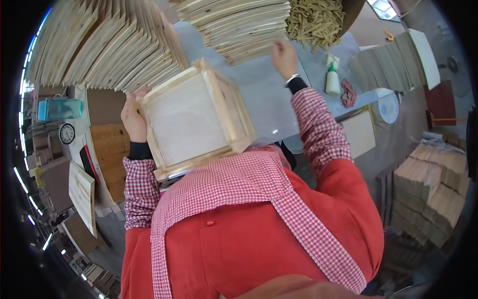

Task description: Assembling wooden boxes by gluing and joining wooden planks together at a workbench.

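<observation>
A pale wooden box-like frame [231,107] with a whitish flat panel [186,119] on its face is tilted in front of my apron. My left hand [133,117] grips its left edge, fingers wrapped around the upper left corner. Away from the frame, my right hand [284,59] is raised over the table, its fingers curled together. Whatever is in those fingers, if anything, is too small to make out. Just beyond that hand are a stack of thin wooden pieces [249,30] and a heap of small wooden strips [316,22].
A tall stack of wooden boards [114,45] stands at the far left. On the grey table [259,92], right of my right hand, are a white glue bottle with a green tip [332,79], a crumpled pink cloth [348,94] and a row of grey panels [388,62]. Bundled wood [428,184] sits lower right.
</observation>
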Motion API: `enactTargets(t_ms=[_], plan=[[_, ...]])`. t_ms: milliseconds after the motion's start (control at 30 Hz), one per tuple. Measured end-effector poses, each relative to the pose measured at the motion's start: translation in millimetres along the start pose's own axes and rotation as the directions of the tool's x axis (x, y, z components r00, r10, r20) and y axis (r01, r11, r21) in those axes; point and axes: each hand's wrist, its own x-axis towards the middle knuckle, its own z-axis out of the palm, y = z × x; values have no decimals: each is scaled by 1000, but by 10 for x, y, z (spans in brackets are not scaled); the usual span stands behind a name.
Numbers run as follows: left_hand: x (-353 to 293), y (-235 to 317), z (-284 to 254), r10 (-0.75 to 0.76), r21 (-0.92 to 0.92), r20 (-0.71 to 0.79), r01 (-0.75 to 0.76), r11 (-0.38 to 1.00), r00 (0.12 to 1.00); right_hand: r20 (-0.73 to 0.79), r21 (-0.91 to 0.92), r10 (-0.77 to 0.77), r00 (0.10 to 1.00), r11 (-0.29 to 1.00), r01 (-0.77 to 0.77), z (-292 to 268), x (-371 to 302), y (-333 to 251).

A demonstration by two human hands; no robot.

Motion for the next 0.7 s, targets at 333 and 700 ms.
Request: enactTargets(t_ms=[333,700], plan=[[45,-76,36,-208,-185,-65,193,964,976,-57,-641,501,864,645,-416,-306,495,3047],[-52,-171,-107,-91,-100,-43,86,991,995,247,-615,287,925,785,-80,-155,-240,1924]])
